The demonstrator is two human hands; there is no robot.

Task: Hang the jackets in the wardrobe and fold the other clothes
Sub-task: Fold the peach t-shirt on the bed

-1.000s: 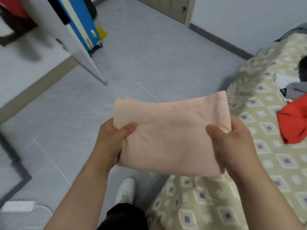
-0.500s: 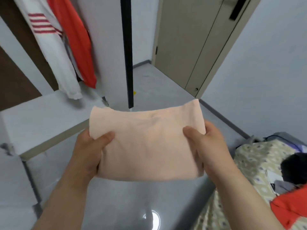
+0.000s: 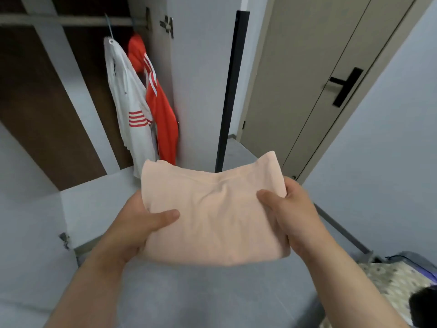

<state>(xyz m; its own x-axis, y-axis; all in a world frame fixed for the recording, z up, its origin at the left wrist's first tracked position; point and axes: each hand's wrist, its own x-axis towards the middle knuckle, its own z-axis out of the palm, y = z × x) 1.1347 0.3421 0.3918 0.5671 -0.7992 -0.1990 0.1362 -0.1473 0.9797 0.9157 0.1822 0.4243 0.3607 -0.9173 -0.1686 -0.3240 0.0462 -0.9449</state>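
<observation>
Grey flooring and an open wardrobe [image 3: 59, 91] frame the folded peach garment [image 3: 212, 216], which is held in the air at chest height, square to the wardrobe and above the floor. The left hand [image 3: 139, 223] grips its left edge and the right hand [image 3: 290, 209] its right edge, each with the thumb on top and the fingers hidden beneath the cloth. A second ago the view looked down at floor and bed; now it faces the wardrobe, so the folding looks finished and stowing seems next. Beyond the garment hang a white jacket [image 3: 132, 110] and a red jacket [image 3: 163, 119], already on the rail [image 3: 71, 20], with a pale shelf [image 3: 99, 197] below them. The bed [image 3: 390, 280] is cut off at the lower right; a dark item [image 3: 423, 304] on it is too cropped to identify.
</observation>
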